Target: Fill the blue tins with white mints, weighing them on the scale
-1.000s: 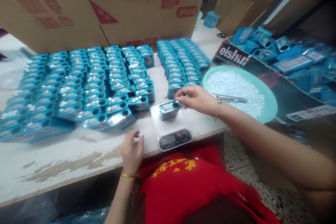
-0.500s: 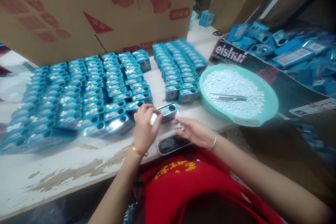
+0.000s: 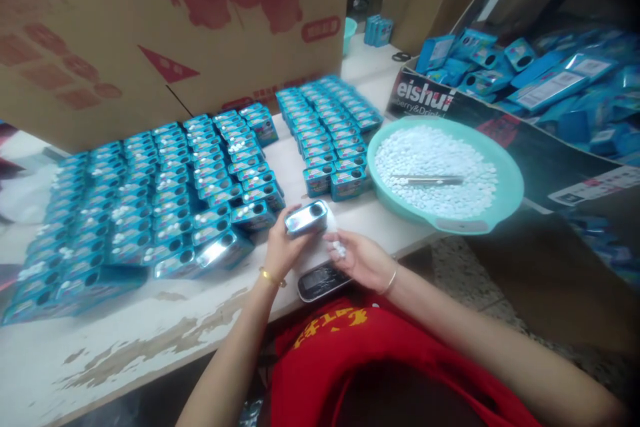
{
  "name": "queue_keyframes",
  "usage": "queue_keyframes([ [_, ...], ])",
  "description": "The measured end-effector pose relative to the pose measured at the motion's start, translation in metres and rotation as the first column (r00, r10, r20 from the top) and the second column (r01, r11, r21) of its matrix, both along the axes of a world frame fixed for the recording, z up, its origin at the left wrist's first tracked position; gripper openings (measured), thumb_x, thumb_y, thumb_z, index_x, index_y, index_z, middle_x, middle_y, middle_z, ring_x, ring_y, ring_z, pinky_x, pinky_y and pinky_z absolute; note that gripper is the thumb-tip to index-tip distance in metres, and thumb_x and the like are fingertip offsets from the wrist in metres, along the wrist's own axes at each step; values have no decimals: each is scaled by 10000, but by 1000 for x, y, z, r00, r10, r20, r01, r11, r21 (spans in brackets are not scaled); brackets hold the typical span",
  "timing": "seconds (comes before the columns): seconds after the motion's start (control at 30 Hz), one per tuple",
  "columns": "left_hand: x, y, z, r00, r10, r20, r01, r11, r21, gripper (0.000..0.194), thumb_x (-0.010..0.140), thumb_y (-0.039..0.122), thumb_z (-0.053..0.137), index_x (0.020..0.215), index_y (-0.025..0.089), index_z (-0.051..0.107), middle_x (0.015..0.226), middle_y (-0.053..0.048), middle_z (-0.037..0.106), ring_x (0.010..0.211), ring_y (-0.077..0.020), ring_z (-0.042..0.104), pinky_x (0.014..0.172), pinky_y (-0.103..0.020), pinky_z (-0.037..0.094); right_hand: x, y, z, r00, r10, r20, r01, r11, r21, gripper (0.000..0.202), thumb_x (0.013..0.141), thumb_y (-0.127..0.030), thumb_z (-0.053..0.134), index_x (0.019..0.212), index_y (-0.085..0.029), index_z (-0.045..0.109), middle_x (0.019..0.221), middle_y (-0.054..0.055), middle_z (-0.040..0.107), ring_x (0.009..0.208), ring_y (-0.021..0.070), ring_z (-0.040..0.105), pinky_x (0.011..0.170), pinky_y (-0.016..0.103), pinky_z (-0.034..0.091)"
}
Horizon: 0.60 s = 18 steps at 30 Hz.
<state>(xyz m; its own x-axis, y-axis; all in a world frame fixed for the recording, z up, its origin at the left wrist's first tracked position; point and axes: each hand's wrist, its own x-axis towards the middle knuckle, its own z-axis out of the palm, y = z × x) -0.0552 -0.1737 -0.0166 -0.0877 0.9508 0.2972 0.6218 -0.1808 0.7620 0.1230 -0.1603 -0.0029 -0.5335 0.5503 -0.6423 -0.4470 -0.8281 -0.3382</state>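
My left hand grips a small blue box with a dark round hole at the right end of its top. The box is tilted, and glare covers part of its top. Just to the right, my right hand is cupped, palm partly up, with a few white pellets in its curled fingers. Near the box, between the hands, is something white and blurred that I cannot make out. Rows of similar blue boxes stand to the left, many with white pellets on top.
A green basin of white pellets, with metal tweezers on them, stands right. Behind it, a carton holds heaped blue boxes. A large cardboard box stands at the back. A dark oblong device lies at the table's front edge.
My left hand has taken hold of the blue box and tilted it; before, its fingers pinched something white beside it. My right hand still holds pellets. The view has shifted slightly.
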Motion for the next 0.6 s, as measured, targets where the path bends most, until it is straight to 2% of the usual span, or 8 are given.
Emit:
queue_keyframes([
  [0.03,1,0,1,998,-48,-45,50,998,39,488,776,329,664,1219,201,505,1118,-77,653,978,-205,631,849,-336,499,-1,0,2,1000,-26,-6,26,1000,-3,217,937,-192,401,843,-103,574,637,21,545,482,58,469,395,142,332],
  [0.1,3,-2,9,964,-116,-238,159,972,171,400,796,235,617,1190,230,551,1163,-74,644,1030,-216,601,886,-364,473,-4,1,8,995,-94,-14,94,996,-7,203,937,-190,398,831,-125,558,628,13,548,473,64,468,385,150,321],
  [0.2,4,-10,26,830,-94,-549,294,911,288,451,794,108,545,1213,274,564,1193,-65,639,1070,-241,554,918,-421,417,-10,4,13,986,-169,-14,168,986,-14,186,930,-188,404,815,-152,546,577,-11,519,450,76,462,368,165,307],
  [0.27,3,-14,32,758,-63,-649,330,895,299,471,801,75,511,1219,284,566,1175,-59,650,1055,-240,550,912,-423,398,-14,5,13,984,-180,-14,180,983,-27,204,932,-190,388,802,-152,541,550,-20,497,428,77,450,356,171,294],
  [0.37,-1,-19,31,720,-16,-694,340,880,332,445,818,102,529,1215,296,575,1166,-56,654,1054,-230,550,924,-409,377,-21,5,10,982,-190,-18,189,981,-43,200,921,-177,391,780,-149,530,537,-27,486,411,76,446,344,176,279],
  [0.6,-7,-23,19,749,3,-663,277,907,318,435,806,115,542,1193,308,580,1132,-59,662,1006,-224,560,894,-402,365,-29,2,12,985,-166,-49,164,985,-43,248,935,-174,359,758,-143,529,543,-19,502,412,70,442,343,171,260],
])
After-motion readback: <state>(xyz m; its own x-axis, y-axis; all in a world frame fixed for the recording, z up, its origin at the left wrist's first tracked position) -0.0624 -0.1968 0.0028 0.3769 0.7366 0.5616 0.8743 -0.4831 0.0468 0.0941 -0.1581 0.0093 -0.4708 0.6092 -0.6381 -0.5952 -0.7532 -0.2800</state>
